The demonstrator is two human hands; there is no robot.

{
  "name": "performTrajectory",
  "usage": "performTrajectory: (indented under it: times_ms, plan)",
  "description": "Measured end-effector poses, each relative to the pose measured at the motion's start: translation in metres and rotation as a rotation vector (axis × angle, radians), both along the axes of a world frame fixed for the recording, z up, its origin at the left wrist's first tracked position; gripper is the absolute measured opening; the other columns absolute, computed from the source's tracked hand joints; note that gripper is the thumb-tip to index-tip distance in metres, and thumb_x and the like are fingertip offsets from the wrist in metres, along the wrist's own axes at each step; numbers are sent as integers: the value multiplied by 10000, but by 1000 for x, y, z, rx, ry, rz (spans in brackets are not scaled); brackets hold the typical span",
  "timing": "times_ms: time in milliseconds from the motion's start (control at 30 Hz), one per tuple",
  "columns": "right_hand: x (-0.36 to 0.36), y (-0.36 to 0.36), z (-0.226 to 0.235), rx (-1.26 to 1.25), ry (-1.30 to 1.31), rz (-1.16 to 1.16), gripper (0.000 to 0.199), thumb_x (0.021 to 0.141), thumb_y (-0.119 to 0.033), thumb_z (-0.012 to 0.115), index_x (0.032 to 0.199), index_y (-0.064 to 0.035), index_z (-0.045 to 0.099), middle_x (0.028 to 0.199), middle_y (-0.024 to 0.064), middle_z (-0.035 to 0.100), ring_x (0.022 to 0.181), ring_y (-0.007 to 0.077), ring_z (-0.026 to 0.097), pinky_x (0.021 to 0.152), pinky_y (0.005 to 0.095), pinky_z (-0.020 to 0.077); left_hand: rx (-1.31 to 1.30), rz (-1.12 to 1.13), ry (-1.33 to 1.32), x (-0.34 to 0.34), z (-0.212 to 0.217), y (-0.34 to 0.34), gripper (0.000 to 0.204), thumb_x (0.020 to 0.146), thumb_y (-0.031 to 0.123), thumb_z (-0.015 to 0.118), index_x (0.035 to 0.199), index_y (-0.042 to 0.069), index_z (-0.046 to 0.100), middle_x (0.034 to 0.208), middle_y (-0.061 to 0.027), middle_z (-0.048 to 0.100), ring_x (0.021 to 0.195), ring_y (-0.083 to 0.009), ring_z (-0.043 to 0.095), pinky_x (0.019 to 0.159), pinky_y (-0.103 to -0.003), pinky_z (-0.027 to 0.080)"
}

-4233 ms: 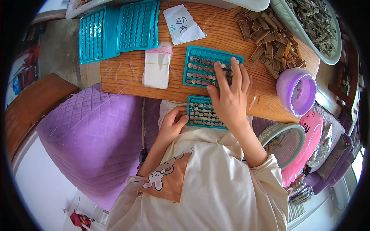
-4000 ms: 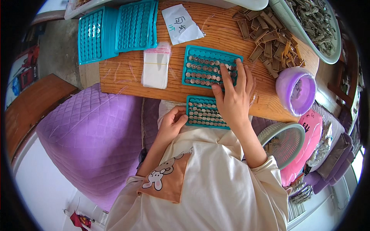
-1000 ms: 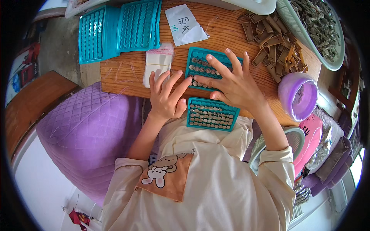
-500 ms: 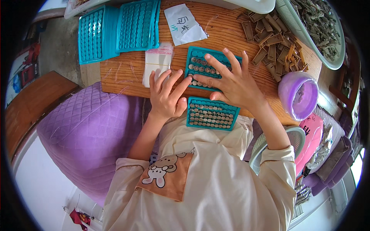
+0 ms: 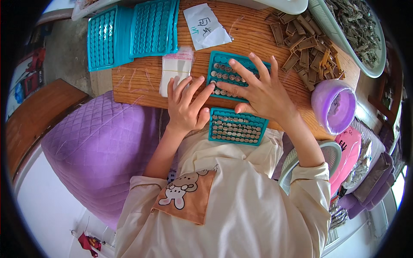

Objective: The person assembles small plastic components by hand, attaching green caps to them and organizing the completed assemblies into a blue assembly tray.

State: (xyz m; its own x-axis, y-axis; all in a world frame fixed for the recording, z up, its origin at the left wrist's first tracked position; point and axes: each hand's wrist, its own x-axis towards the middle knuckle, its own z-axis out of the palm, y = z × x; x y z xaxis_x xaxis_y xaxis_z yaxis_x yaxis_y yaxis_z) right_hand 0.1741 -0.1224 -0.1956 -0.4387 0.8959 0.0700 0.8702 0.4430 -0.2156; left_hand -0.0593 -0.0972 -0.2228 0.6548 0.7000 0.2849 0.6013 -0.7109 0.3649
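A teal tray (image 5: 220,56) with round pockets lies on the wooden table, partly filled with rows of small silvery discs (image 5: 222,76). My right hand (image 5: 266,94) spreads over its right side, the index fingertip down among the discs. At the left edge of that tray, my left hand (image 5: 186,105) has its fingers stretched out, with the index fingertip at a disc. Neither hand visibly grips anything. Nearer to me, a second teal tray (image 5: 210,132) holds several rows of discs and rests by my lap at the table edge.
Stacked teal trays (image 5: 154,30) stand at the far left, near banded clear bags (image 5: 176,71) and a handwritten paper (image 5: 206,26). At right are a pile of brown rectangular pieces (image 5: 307,47), a purple-lined tub (image 5: 318,101) and a pale basket (image 5: 344,47) of dark parts.
Almost nothing differs. Both hands keep their places at the far tray, with only a very slight shift of the whole view.
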Motion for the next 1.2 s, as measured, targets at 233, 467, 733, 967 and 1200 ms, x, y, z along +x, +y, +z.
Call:
performTrajectory:
  times_ms: [233,467,733,967,1200]
  plan:
    - [0,2,0,-7,8,-1,599,753,-698,248,1191,-395,521,1401,-22,297,1241,316,308,913,616,276,2,1,-8,1,0,1,425,826,326,354,1068,129,642,1211,-89,506,1142,-281,411,1038,-495,182]
    - [2,2,0,-18,17,13,627,745,-718,223,1202,-398,510,1404,-16,297,1235,330,314,913,620,271,-6,-10,-12,0,0,1,431,808,350,375,1055,122,644,1202,-92,508,1134,-284,417,1030,-502,189]
    - [14,-1,17,98,258,-48,606,840,-665,196,1172,-315,563,1336,115,389,1145,354,383,919,565,266,0,-16,-51,0,0,1,433,805,384,382,1041,132,644,1167,-83,518,1092,-278,441,1000,-519,218]
    - [30,-23,26,314,541,-411,593,914,-517,283,1044,-62,641,1203,187,489,1084,354,436,938,458,329,-4,-33,-43,-2,0,-1,451,835,385,341,1038,127,651,1182,-102,511,1132,-290,405,1039,-514,149]
    - [19,-52,7,128,474,-387,557,912,-518,284,1019,-130,670,1239,204,444,1117,368,378,969,463,289,55,-1,27,11,13,-19,449,876,327,281,1080,157,644,1260,-94,459,1254,-281,273,1076,-502,-9]
